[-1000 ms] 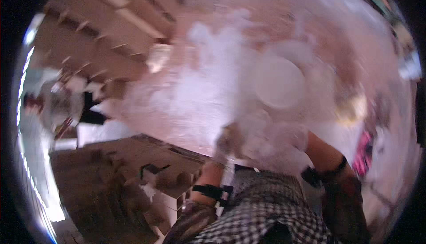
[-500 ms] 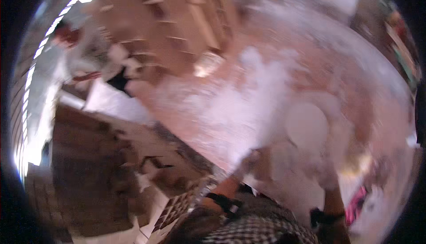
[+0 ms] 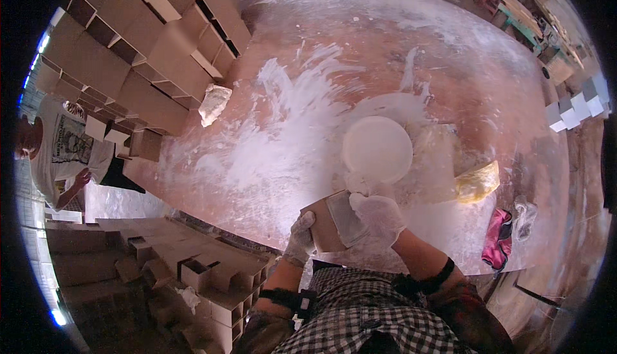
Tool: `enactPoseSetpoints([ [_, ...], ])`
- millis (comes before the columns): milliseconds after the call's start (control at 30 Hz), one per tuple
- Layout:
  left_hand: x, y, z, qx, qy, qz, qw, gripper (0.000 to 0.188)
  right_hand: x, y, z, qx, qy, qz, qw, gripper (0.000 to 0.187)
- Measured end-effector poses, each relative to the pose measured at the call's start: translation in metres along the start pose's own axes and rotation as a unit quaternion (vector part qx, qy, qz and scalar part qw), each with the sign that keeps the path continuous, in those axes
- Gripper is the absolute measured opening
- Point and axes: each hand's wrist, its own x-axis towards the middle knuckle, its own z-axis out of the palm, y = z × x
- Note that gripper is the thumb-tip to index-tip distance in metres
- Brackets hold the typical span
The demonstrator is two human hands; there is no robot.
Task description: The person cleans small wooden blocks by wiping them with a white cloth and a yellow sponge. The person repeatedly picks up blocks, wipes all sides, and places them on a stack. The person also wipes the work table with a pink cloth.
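In front of my body I hold a small brown cardboard box (image 3: pixel 321 230) with a pale grey, flat face (image 3: pixel 347 219) on its right part. My left hand (image 3: pixel 300 238), in a white-smeared glove, is closed around the box's left side. My right hand (image 3: pixel 379 219), also in a whitish glove, lies over the right edge of the grey face, its fingers bent at the far corner; they are slightly blurred. Just beyond my hands stands a round white tub or lid (image 3: pixel 377 150), its pale top facing up.
The reddish table (image 3: pixel 257 161) is streaked with white paste. A crumpled yellow bag (image 3: pixel 477 183) and a pink pouch (image 3: pixel 497 238) lie at right. Stacked cardboard boxes (image 3: pixel 148 39) rise at far left; more cartons (image 3: pixel 193 251) fill the near left. A person (image 3: pixel 64 154) stands at left.
My view has turned, and the earlier blur has mostly cleared. My hands are nearer each other, with the box between them. The round white thing now appears further left.
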Motion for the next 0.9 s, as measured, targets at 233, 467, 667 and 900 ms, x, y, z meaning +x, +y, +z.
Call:
enactPoseSetpoints([
  [233,0.004,-0.001,-0.010,-0.010,-0.031,-0.011,0.999,0.072,-0.007,-0.081,-0.027,-0.043,-0.045,-0.162,0.985,0.034],
  [467,0.004,0.002,0.017,-0.014,-0.027,0.005,1.000,0.076,-0.037,-0.043,-0.051,-0.177,-0.257,-0.383,0.869,0.044],
  [667,0.004,0.001,0.002,0.010,0.014,0.003,1.000,0.078,-0.040,-0.025,-0.073,0.059,-0.222,-0.067,0.971,0.039],
  [900,0.006,-0.002,-0.002,0.004,0.008,0.005,1.000,0.074,0.015,-0.037,-0.028,-0.136,-0.038,-0.309,0.941,0.042],
])
